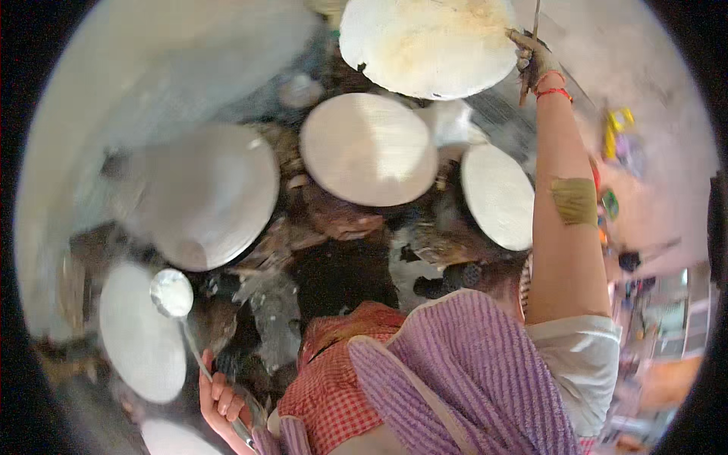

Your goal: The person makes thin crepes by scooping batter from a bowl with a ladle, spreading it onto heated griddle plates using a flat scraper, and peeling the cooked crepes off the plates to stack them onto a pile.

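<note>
My left hand point(223, 401), at the lower left, is closed around the handle of a metal ladle point(172, 293). Its bowl holds something white and is over a white round disc point(136, 335). At the upper right, my right hand point(530, 54) is beside the rim of a large white round sheet point(429, 45) with brownish patches. A thin rod rises from that hand, its fingers curled around it. Between the hands lie a pale round disc point(368, 149), a greyish round pan point(213, 196) and a narrower-looking white disc point(499, 196).
Dark, charred-looking ground point(347, 267) with ash and debris surrounds the round pieces. Another white disc point(176, 438) shows at the bottom left. A yellow packet point(616, 133) lies at the right. A purple striped cloth point(466, 364) covers my lap.
</note>
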A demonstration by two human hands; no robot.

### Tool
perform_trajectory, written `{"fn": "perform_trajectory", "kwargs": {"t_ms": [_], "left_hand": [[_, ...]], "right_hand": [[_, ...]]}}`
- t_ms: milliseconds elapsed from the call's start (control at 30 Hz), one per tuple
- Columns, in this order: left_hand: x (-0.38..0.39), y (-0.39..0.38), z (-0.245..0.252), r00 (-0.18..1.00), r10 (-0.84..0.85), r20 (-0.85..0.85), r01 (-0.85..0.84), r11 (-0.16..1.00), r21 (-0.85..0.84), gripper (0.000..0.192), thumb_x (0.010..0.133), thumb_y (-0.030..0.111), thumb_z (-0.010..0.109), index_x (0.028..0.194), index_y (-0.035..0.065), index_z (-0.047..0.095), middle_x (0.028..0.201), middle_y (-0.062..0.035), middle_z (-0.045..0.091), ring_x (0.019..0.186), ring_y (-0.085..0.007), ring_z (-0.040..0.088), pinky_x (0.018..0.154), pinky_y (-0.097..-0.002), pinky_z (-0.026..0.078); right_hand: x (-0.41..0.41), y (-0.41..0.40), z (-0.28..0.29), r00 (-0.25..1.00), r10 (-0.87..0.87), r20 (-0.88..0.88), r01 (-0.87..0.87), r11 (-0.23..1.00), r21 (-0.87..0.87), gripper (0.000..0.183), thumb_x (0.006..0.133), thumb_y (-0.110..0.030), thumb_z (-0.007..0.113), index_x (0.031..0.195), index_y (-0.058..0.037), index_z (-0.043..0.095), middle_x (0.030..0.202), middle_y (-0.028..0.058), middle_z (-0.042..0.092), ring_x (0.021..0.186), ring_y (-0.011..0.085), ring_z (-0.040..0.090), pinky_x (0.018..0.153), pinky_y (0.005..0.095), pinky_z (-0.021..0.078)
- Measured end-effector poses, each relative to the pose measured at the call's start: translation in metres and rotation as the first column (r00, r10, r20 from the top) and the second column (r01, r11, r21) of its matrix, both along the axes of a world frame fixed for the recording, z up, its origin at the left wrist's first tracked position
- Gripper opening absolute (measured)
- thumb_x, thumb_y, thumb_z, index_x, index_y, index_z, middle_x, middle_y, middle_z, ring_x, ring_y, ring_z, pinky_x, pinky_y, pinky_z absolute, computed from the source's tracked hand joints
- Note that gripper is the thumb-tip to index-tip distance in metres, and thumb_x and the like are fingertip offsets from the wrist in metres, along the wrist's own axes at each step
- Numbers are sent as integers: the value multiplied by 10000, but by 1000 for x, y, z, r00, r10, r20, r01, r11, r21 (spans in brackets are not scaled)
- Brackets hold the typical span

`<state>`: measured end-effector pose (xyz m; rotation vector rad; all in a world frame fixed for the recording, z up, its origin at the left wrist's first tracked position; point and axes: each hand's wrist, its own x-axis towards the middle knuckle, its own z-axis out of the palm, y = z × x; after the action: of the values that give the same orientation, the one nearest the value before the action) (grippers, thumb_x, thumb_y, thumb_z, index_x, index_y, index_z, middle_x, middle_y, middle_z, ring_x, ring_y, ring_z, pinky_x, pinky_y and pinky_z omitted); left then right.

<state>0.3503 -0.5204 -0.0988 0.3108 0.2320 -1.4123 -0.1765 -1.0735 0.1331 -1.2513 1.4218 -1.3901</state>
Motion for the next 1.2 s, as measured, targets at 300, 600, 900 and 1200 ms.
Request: {"fn": "perform_trajectory", "kwargs": {"t_ms": [300, 600, 900, 1200], "left_hand": [[-232, -135, 40, 972, -200, -121, 206, 978, 39, 335, 1027, 326, 383, 1151, 36, 498, 696, 3, 430, 483, -94, 361, 462, -251, 330], [-393, -241, 78, 827, -537, 168, 483, 831, 276, 305, 1041, 281, 324, 1062, 25, 488, 641, -7, 396, 480, -86, 352, 475, -248, 342], [-441, -274, 91, 616, -787, 32, 774, 612, 164, 337, 1015, 259, 391, 1226, 7, 461, 765, -51, 494, 571, -125, 466, 551, -248, 443], [-540, -326, 64, 189, -918, 349, 877, 318, 360, 524, 1035, 221, 365, 1511, 143, 158, 731, 31, 340, 435, -19, 236, 313, -168, 236]], "right_hand": [[-449, 142, -61, 837, -217, 502, 283, 957, -58, 268, 901, -192, 639, 1130, -56, 606, 549, -95, 435, 419, 17, 395, 391, 158, 385], [-675, 261, -364, 473, -720, 508, 745, 635, 205, 330, 847, -279, 700, 1130, -125, 634, 996, 34, 655, 873, 207, 607, 683, 416, 505], [-665, 266, -433, 165, -986, 15, 922, 159, 353, 541, 624, -327, 881, 1006, -7, 669, 923, 93, 685, 748, 198, 624, 662, 325, 498], [-419, 338, -270, 698, -520, -492, 641, 760, 105, 332, 864, -282, 621, 1090, -40, 632, 1039, 187, 662, 900, 340, 651, 784, 433, 509]]}}
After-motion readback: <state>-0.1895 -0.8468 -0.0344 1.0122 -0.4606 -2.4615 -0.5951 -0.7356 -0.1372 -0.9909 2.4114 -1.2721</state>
